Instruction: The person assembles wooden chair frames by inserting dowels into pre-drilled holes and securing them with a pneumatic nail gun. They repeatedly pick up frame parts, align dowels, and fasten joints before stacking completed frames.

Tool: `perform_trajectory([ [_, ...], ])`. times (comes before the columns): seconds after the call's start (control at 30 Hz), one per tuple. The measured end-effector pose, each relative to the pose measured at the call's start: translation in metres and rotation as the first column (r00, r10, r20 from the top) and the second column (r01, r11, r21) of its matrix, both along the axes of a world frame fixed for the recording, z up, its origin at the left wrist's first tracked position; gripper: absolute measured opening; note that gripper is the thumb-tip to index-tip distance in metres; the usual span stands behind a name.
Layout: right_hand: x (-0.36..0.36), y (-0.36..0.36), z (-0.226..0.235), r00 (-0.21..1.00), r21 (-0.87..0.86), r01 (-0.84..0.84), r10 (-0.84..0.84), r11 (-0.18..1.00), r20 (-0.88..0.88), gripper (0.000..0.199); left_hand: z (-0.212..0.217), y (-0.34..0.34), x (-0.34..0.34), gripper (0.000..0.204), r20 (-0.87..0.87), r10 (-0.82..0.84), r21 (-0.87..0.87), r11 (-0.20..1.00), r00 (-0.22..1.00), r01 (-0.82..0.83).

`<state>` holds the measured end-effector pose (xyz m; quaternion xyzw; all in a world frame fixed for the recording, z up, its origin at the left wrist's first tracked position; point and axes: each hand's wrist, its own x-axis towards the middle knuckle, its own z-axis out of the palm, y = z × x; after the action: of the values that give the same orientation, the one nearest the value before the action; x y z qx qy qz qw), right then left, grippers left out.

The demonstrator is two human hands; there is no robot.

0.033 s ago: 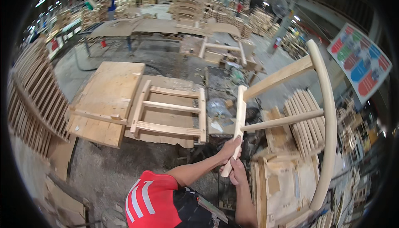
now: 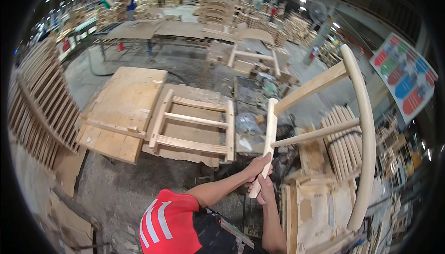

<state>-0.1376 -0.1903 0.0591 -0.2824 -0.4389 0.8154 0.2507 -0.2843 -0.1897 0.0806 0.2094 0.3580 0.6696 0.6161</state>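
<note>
I have both bare hands on one pale, smooth wooden frame with a long curved post [image 2: 320,131], held up in the air to the right of the low work surfaces; my left hand [image 2: 259,167] has its fingers clamped around the frame's straight, square-edged leg, and my right hand [image 2: 265,191] is closed on the same leg just below it, near the lower end, though some of its fingers are hidden from me; two rails run from that leg to the thick curved post at far right, the upper rail broad and flat, the lower one slimmer.

To my left, a second light wooden frame with three crossbars [image 2: 197,120] lies flat on a brown cardboard sheet [image 2: 204,95], beside a wide, tan rectangular wooden board [image 2: 125,96]; a crumpled clear plastic bag [image 2: 248,122] sits between the two frames; behind the held frame I see a bundled stack of pale rounded wooden bars [image 2: 343,149].
</note>
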Motion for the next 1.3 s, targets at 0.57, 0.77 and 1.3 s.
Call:
perform_trajectory([
  [0.57,-0.150,0.071,-0.068,0.880,0.672,0.032,-0.339,0.740,0.332,0.028,0.013,-0.252,-0.365,0.055,-0.408,0.359,-0.073,0.904,0.840,-0.422],
  [0.77,-0.216,0.046,-0.065,0.818,0.778,-0.134,-0.375,0.614,0.436,0.040,-0.058,-0.278,-0.382,0.048,-0.947,0.266,0.005,0.578,0.182,-0.816],
  [1.3,-0.253,0.055,-0.081,0.747,0.856,-0.189,-0.496,0.481,0.443,0.042,-0.092,-0.255,-0.395,0.050,-0.954,0.231,-0.045,0.523,0.192,-0.851],
])
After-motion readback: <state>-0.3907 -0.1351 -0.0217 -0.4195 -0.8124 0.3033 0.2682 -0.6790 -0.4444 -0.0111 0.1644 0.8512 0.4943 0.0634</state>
